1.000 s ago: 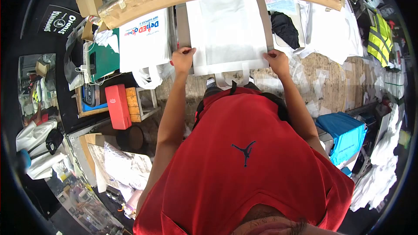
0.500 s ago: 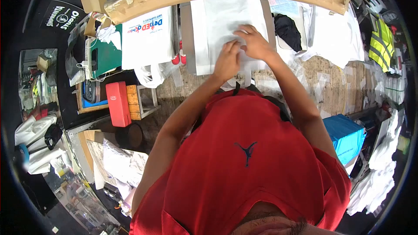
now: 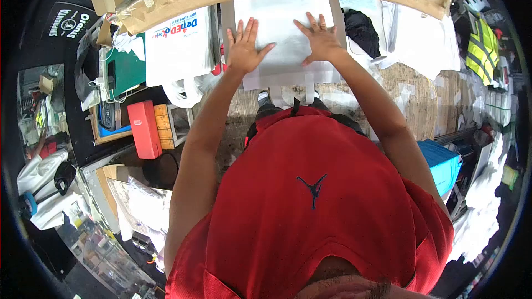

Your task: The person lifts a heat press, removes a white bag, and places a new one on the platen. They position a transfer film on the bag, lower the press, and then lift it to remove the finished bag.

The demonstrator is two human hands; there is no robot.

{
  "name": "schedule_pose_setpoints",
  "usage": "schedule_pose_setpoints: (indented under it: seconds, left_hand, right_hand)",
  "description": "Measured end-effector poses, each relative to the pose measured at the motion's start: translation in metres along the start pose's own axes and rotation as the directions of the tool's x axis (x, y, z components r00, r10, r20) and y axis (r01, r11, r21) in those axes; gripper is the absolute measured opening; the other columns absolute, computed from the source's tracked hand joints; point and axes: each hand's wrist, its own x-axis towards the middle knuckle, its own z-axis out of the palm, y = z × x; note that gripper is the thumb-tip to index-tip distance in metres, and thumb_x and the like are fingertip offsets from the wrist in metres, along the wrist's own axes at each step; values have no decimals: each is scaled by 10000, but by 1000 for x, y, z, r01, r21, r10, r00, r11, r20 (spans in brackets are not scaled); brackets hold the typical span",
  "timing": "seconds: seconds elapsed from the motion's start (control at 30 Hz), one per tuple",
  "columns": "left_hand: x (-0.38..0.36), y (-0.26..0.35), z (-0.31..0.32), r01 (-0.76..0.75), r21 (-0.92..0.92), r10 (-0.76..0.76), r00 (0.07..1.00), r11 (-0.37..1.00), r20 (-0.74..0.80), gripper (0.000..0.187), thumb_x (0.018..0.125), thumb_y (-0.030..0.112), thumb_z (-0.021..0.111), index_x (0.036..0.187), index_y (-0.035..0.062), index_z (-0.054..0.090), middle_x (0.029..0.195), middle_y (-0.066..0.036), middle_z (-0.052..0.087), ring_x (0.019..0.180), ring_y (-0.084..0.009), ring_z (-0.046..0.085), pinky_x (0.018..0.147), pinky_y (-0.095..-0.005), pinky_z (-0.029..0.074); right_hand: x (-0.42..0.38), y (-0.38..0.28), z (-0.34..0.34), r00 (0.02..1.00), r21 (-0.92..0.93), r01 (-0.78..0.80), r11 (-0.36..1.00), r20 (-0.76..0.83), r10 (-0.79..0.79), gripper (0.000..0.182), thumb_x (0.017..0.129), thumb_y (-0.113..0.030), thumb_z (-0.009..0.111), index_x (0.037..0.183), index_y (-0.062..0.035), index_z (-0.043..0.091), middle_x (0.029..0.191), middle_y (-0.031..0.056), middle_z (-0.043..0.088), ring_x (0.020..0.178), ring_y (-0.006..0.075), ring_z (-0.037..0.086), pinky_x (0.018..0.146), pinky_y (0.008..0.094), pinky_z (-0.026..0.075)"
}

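Bag [image 3: 281,29] of white material lies beneath and between a person's left hand [image 3: 244,51] and right hand [image 3: 322,43], both empty, fingers splayed wide, neither nearer. Its long axis appears to run forward between them, its handle [image 3: 310,89] pointing back past the wrists.

Jumpman logo [image 3: 313,191] on shirt [image 3: 266,160], apparently “DepED” on bag [image 3: 177,58]

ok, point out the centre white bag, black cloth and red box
Centre white bag [image 3: 285,41]: head view, middle of the panel.
Black cloth [image 3: 361,34]: head view, middle of the bundle.
Red box [image 3: 145,133]: head view, upper face.
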Motion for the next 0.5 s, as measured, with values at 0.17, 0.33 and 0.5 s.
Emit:
schedule_pose_setpoints:
  seconds: [0.17,0.33,0.5]
  left_hand:
    - [3,-45,-19,149,140,-150,989,979,-4,933,896,674,538,1559,82,253,1634,-131,214,1503,-383,157,1169,-661,54]
    - [-47,-39,-145,146,-759,-280,959,634,-50,265,896,210,718,1027,-18,687,912,-130,700,845,-192,660,785,-350,524]
    - [-11,14,-354,-633,-530,206,729,564,-652,459,964,330,486,970,-94,662,813,-235,678,706,-287,654,687,-408,531]
  right_hand:
    - [1,-2,-5,1000,-36,-13,999,27,14,1405,518,-551,924,1595,-324,50,1661,155,-43,1488,506,46,1083,766,221]
    - [5,-3,-2,1000,-50,-17,999,22,18,1441,492,-531,941,1598,-299,46,1649,208,-50,1455,579,43,1081,774,197]
    - [5,-6,-1,1000,-96,-10,995,16,11,1422,516,-550,925,1601,-291,43,1642,239,-9,1450,582,91,1097,716,249]
